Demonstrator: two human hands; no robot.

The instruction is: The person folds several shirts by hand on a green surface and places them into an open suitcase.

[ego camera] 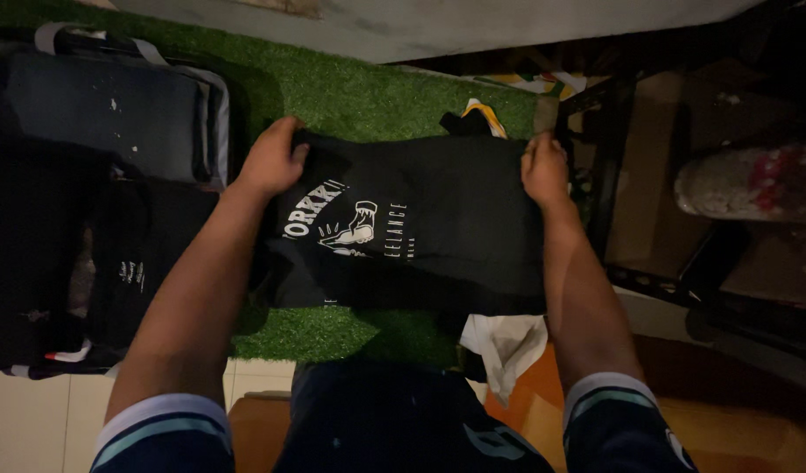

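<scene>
Gripping the far edge of a black printed t-shirt (420, 232) with both hands, one at each far corner. Your left hand (273, 159) is closed on the far left corner, fingers curled over the fabric, thumb side toward the middle. Your right hand (544, 168) is pinched shut on the far right corner, knuckles up.

T-shirt lies flat and folded into a rough rectangle on the green artificial turf mat (350, 92), white print facing up on the left half. Near edge of the shirt sits just ahead of your lap. Both forearms run along the shirt's left and right sides.

Around it:
- White cloth (506, 343) sticks out from under the shirt's near right corner, hanging toward the orange floor (526, 420).
- Yellow-and-white garment (484, 118) pokes out behind the shirt's far edge, near your right hand.
- Dark bag with grey trim (114, 105) sits on the turf to the far left, well clear of the shirt.
- Pile of dark clothes (131, 263) lies left of your left forearm, just beside the shirt.
- Dark metal frame (609, 166) stands right of your right hand.

Lighting is dim, so I can't tell what is in the right-side shadows.
</scene>
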